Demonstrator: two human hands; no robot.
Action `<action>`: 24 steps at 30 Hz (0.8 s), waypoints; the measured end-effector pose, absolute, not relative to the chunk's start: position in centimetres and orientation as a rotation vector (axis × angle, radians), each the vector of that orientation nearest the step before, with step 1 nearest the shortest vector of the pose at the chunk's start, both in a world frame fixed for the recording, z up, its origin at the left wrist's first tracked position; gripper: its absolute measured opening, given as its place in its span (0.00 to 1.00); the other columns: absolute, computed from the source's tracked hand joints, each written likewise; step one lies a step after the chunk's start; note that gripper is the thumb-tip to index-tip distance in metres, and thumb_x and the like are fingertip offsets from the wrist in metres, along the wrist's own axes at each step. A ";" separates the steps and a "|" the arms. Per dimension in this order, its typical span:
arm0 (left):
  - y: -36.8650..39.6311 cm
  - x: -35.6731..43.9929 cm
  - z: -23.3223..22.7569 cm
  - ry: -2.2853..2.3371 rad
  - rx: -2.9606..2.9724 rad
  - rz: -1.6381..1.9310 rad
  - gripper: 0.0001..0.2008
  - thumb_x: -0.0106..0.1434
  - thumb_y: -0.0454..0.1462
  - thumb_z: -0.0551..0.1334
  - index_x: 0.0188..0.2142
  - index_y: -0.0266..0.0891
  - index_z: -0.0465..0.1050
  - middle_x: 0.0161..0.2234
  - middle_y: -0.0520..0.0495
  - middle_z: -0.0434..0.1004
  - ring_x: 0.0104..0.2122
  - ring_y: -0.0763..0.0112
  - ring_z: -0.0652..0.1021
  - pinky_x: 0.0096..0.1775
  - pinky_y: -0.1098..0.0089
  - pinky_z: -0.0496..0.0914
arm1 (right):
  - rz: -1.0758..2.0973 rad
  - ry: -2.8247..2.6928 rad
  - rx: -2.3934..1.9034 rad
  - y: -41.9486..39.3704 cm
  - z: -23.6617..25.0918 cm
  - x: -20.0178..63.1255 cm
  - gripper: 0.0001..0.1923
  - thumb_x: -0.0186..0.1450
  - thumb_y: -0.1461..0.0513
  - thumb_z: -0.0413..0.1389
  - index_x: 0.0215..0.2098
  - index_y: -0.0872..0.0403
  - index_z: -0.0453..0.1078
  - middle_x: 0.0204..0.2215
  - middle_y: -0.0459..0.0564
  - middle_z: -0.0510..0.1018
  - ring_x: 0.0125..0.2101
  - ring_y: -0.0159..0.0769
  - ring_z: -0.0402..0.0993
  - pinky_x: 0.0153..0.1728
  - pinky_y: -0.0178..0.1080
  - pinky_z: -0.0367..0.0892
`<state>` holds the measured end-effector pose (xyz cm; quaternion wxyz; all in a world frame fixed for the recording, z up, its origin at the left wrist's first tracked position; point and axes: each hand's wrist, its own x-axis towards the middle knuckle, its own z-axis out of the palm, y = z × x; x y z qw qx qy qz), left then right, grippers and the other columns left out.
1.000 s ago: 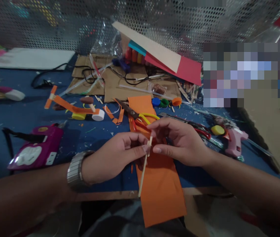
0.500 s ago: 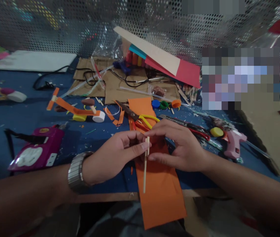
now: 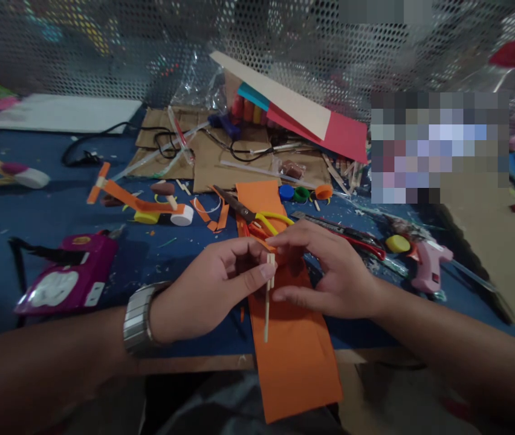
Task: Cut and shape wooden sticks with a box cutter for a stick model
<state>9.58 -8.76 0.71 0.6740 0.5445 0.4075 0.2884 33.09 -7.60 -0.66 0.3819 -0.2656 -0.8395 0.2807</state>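
Just above the near edge of the counter (image 3: 49,211), the left hand (image 3: 203,290) and the right hand (image 3: 330,272) meet over a long orange paper strip (image 3: 291,338). The left hand, with a metal watch (image 3: 138,319) on its wrist, pinches a thin wooden stick (image 3: 267,302) between thumb and fingers near the stick's top end; the stick hangs almost upright, its lower end pointing down over the paper. The right hand closes its fingertips on the same top end from the other side, so both hands grip the stick together. Just beyond the hands lie scissors (image 3: 252,214) with yellow handles, resting on the far part of the orange strip. Further beyond them sit three bottle caps (image 3: 301,193), blue, green and orange. To the right of the right hand lies a pink glue gun (image 3: 427,266). Well to the left of the left hand rests a purple pouch (image 3: 69,281).
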 end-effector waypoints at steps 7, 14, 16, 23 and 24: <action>-8.8 9.6 0.7 0.885 1.192 0.640 0.14 0.65 0.44 0.75 0.37 0.39 0.76 0.34 0.52 0.78 0.34 0.71 0.77 0.38 0.70 0.73 | 0.657 -2.171 -0.624 -7.6 -0.8 33.0 0.23 0.68 0.54 0.72 0.58 0.50 0.74 0.44 0.54 0.85 0.44 0.42 0.83 0.47 0.42 0.79; -8.7 9.5 0.5 0.885 1.246 0.665 0.13 0.68 0.45 0.73 0.39 0.39 0.77 0.34 0.52 0.78 0.35 0.73 0.77 0.41 0.71 0.73 | 0.685 -2.147 -0.644 -7.9 -0.5 33.0 0.18 0.70 0.68 0.63 0.57 0.51 0.75 0.44 0.52 0.87 0.42 0.36 0.85 0.44 0.36 0.80; -8.9 9.6 0.4 0.894 1.275 0.662 0.13 0.68 0.45 0.73 0.39 0.39 0.77 0.33 0.52 0.78 0.34 0.72 0.76 0.40 0.71 0.73 | 0.687 -2.127 -0.649 -7.9 -0.5 32.7 0.20 0.68 0.71 0.58 0.55 0.50 0.76 0.41 0.49 0.87 0.39 0.33 0.85 0.40 0.35 0.80; -8.6 9.9 0.3 0.916 1.282 0.720 0.13 0.65 0.43 0.75 0.38 0.39 0.76 0.35 0.51 0.79 0.37 0.70 0.79 0.42 0.70 0.76 | 0.614 -2.066 -0.814 -8.1 -0.7 32.3 0.14 0.69 0.70 0.60 0.51 0.52 0.76 0.41 0.50 0.85 0.35 0.31 0.81 0.36 0.33 0.75; -8.4 9.9 0.4 0.915 1.276 0.747 0.12 0.66 0.43 0.74 0.39 0.39 0.75 0.35 0.51 0.80 0.36 0.70 0.80 0.42 0.70 0.77 | 0.601 -2.059 -0.851 -8.1 -0.6 32.5 0.11 0.69 0.69 0.60 0.49 0.53 0.76 0.39 0.50 0.84 0.33 0.30 0.79 0.34 0.33 0.73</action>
